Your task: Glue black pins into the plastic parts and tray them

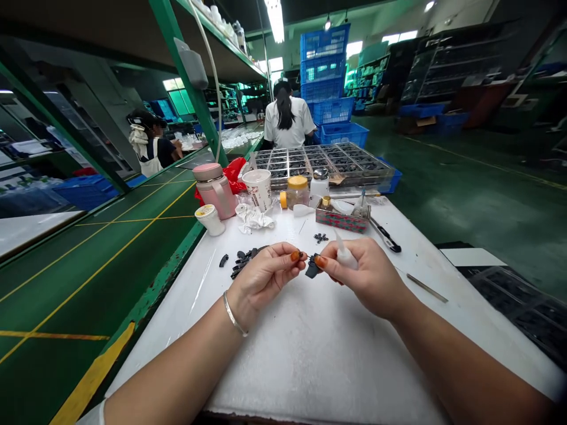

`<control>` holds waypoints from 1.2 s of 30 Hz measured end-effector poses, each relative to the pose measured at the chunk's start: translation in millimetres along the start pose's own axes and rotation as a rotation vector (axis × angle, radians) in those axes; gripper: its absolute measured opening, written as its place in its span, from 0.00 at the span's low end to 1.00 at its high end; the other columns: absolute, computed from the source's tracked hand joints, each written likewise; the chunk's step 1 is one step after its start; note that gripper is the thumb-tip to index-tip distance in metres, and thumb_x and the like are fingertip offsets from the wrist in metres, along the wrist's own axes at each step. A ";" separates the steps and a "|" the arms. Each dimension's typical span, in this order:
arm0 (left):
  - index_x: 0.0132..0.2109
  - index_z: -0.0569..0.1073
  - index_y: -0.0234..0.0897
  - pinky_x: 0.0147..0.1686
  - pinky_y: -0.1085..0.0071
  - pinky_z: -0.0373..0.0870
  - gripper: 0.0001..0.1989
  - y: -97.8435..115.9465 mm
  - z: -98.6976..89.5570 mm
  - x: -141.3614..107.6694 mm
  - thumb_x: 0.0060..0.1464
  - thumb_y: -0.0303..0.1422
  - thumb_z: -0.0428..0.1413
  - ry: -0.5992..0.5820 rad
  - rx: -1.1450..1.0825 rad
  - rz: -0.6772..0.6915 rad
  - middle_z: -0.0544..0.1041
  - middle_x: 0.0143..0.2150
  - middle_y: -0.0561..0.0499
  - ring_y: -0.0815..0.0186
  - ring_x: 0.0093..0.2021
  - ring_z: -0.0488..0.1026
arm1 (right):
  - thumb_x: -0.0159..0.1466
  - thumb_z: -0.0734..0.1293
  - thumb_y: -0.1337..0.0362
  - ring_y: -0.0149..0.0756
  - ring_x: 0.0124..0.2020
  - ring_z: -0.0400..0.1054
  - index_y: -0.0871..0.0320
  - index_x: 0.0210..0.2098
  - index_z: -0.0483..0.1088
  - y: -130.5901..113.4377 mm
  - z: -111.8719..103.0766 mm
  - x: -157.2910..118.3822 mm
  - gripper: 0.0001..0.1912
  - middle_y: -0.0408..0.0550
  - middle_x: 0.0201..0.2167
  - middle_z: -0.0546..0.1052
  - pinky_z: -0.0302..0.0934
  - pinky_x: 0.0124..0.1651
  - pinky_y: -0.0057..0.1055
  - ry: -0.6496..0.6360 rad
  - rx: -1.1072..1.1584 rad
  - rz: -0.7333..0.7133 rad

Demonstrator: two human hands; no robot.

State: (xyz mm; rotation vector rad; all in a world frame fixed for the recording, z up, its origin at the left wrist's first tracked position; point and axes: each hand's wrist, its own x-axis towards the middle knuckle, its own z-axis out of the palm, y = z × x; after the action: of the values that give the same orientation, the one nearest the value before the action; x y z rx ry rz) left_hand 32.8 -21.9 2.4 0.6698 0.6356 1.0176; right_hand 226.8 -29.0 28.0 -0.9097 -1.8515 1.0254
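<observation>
At the centre, a black part (312, 268) is being narrowly pinched by the right hand (371, 276), in which a white squeeze bottle (346, 258) is also being held, while a tiny dark piece (301, 254) is being pinched by the left hand (268, 276), by which a black pile (241, 261) is being partly covered. Right of centre, small bottles (326, 202) are being held in a patterned box (341, 221); at upper centre, dark pieces (343, 160) are being held in a divided tray (374, 180), partly hidden by a yellow-lidded jar (297, 193), beyond which blue crates (325, 71) are being kept stacked.
</observation>
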 end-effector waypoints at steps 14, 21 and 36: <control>0.36 0.79 0.30 0.33 0.83 0.74 0.08 -1.0 -4.7 -3.5 0.46 0.26 0.67 -0.027 0.046 0.020 0.76 0.32 0.48 0.73 0.31 0.74 | 0.63 0.64 0.55 0.26 0.20 0.54 0.62 0.24 0.72 0.4 5.8 -0.6 0.18 0.40 0.16 0.63 0.48 0.24 0.26 -0.019 -0.108 0.028; 0.34 0.79 0.29 0.29 0.82 0.71 0.12 -0.6 -4.7 -2.5 0.48 0.34 0.67 -0.013 0.276 0.030 0.76 0.31 0.46 0.73 0.28 0.72 | 0.62 0.65 0.59 0.28 0.21 0.57 0.62 0.24 0.74 -2.9 7.1 -0.9 0.15 0.42 0.17 0.67 0.49 0.25 0.27 0.000 -0.255 -0.018; 0.36 0.79 0.28 0.30 0.77 0.67 0.15 1.6 -4.9 -4.1 0.47 0.38 0.66 -0.017 0.414 0.049 0.76 0.33 0.44 0.69 0.31 0.71 | 0.63 0.64 0.58 0.26 0.20 0.55 0.62 0.22 0.71 -2.4 7.9 -2.6 0.17 0.40 0.16 0.64 0.47 0.24 0.26 -0.009 -0.278 -0.033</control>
State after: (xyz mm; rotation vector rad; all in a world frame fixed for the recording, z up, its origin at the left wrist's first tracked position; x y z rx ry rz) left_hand 26.7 -24.1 1.2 1.0587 0.8277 0.9308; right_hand 220.4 -34.7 26.7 -1.0316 -2.0428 0.7642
